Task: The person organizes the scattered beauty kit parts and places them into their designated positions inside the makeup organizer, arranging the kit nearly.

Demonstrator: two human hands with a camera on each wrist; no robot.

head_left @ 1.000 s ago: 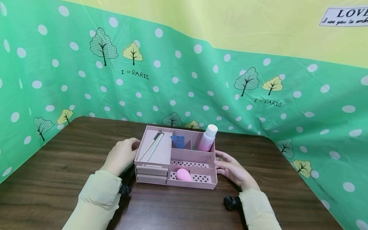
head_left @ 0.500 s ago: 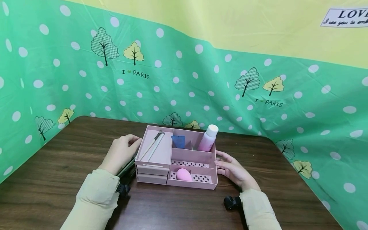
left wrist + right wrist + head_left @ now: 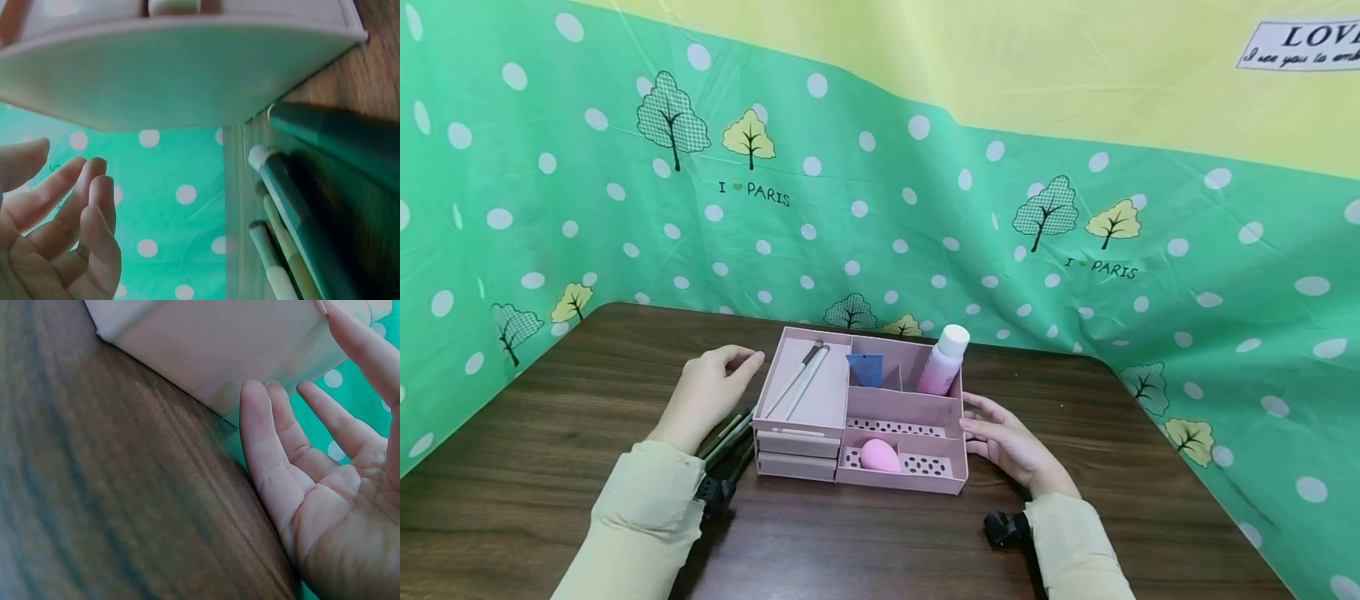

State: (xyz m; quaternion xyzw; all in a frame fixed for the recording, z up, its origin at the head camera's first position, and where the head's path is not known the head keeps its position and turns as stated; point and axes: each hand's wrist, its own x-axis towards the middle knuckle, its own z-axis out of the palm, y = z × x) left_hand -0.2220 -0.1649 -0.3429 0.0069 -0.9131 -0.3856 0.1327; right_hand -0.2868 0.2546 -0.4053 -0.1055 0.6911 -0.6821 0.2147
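A pink desk organizer stands on the table. Its upper left tray holds two slim brushes; a blue item and a pink bottle with a white cap occupy the back compartments. At the front lies a pink makeup sponge. My left hand hovers left of the organizer, fingers loosely bent, holding nothing. Under it, several dark and greenish pen-like sticks lie beside the organizer's side wall. My right hand rests its extended fingers against the organizer's right side.
Two small drawers form the organizer's lower left front. The dark wooden table extends on both sides. Behind it hangs a green dotted curtain. A black wrist camera sits below the right hand.
My left hand has drawn away from the organizer's left side, leftward, uncovering more of the sticks lying there. The right hand and the organizer have stayed put.
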